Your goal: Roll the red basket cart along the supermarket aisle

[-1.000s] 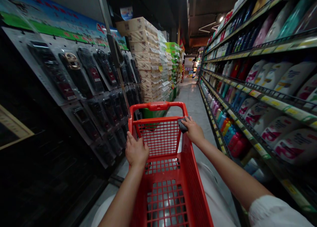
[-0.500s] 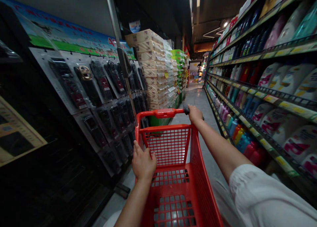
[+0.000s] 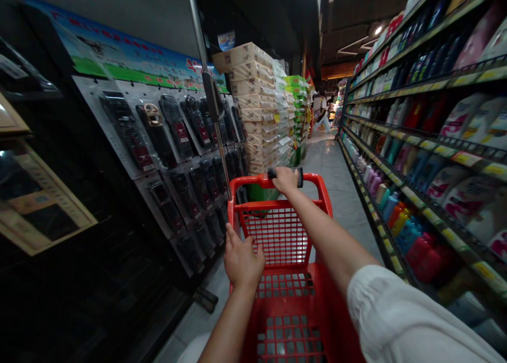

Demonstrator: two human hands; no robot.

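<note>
A red plastic shopping cart (image 3: 317,278) with grid walls and floor stands before me. Its basket holds nothing that I can see. My right hand (image 3: 285,180) is wrapped over the middle of the red handle (image 3: 319,181), closed around a dark, bar-like object (image 3: 299,177) lying along it. The fingers hide most of that object, so its kind cannot be made out. My left hand (image 3: 244,260) rests at the left rim of the cart, fingers stretched forward and thumb apart over the basket, with nothing in it.
Packaged belts (image 3: 152,133) hang on a display at the left, beside a metal pole (image 3: 200,41) with a dark foot. Stacked packs (image 3: 257,110) stand ahead. Shelves of bottles (image 3: 412,231) line the right. A person (image 3: 322,112) is far down the aisle (image 3: 325,154).
My right hand has slid left from the handle's right end to its middle, with the dark object in it. The left hand stays at the rim. A person has appeared far ahead.
</note>
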